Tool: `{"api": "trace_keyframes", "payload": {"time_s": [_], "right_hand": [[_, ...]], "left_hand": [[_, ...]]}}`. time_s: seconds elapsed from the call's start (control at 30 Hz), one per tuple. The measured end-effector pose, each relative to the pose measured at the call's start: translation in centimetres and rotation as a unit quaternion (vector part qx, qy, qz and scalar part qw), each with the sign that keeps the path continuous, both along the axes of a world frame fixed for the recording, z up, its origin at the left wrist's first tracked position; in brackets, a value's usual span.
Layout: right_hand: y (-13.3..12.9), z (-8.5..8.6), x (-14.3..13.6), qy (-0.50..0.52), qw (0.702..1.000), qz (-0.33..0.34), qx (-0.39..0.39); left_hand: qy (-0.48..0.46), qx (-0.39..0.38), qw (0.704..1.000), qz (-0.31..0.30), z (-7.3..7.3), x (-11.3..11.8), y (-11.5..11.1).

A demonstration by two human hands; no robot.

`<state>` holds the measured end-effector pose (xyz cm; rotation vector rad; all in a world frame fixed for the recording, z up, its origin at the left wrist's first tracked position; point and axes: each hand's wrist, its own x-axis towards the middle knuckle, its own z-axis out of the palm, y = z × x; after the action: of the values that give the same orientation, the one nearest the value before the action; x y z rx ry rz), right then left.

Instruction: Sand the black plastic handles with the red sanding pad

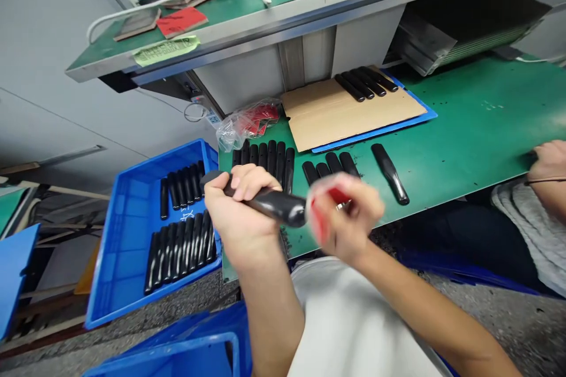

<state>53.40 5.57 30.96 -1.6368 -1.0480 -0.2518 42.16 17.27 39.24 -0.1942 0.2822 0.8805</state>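
My left hand [241,215] is wrapped around a glossy black handle [276,205], held tilted above the front of the bench. The handle's rounded end points towards my right hand [354,218]. That hand, blurred by motion, pinches a folded red sheet [322,218] at or very near the rounded end; whether they touch cannot be made out. Behind my hands, a row of black handles [272,159] lies on the green bench, with a smaller group of handles [329,166] beside it. A single black handle [390,174] rests farther right.
On my left stands a blue crate [126,230] with two rows of black handles. Cardboard [354,115] on a blue board bears several more. A plastic bag [247,123] holds red pieces. The shelf edge [265,41] overhangs the bench. Another person's hand [550,162] is at far right.
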Motion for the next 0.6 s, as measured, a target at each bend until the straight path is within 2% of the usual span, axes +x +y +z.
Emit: {"api": "trace_keyframes", "payload": {"time_s": [0.07, 0.13, 0.27, 0.33, 0.47, 0.53, 0.6], "right_hand": [[-0.3, -0.1, -0.2, -0.007, 0.996, -0.065, 0.063], [-0.3, -0.5, -0.6, -0.005, 0.992, -0.083, 0.095], [0.7, -1.3, -0.7, 0.042, 0.998, -0.037, 0.040], [0.7, -1.3, -0.9, 0.066, 0.997, -0.015, 0.031], [-1.3, 0.2, -3.3, 0.114, 0.983, 0.119, 0.081], [-2.2, 1.1, -4.7, 0.158, 0.970, 0.150, 0.106], [-2.7, 1.7, -5.5, 0.185, 0.963, 0.153, 0.119]], "left_hand": [[0.008, -0.017, 1.000, -0.002, 0.1, -0.1, 0.0], [0.014, -0.021, 0.999, -0.021, 0.4, -0.2, -0.2], [0.012, 0.025, 0.998, -0.058, 1.2, -0.9, -0.8], [0.017, 0.010, 0.998, -0.052, 1.6, -1.3, -0.9], [0.008, -0.056, 0.998, -0.018, 1.9, -1.6, -0.4], [-0.001, -0.072, 0.997, -0.010, 1.9, -1.6, -0.1], [-0.010, -0.087, 0.996, -0.006, 1.8, -1.7, 0.1]]}}
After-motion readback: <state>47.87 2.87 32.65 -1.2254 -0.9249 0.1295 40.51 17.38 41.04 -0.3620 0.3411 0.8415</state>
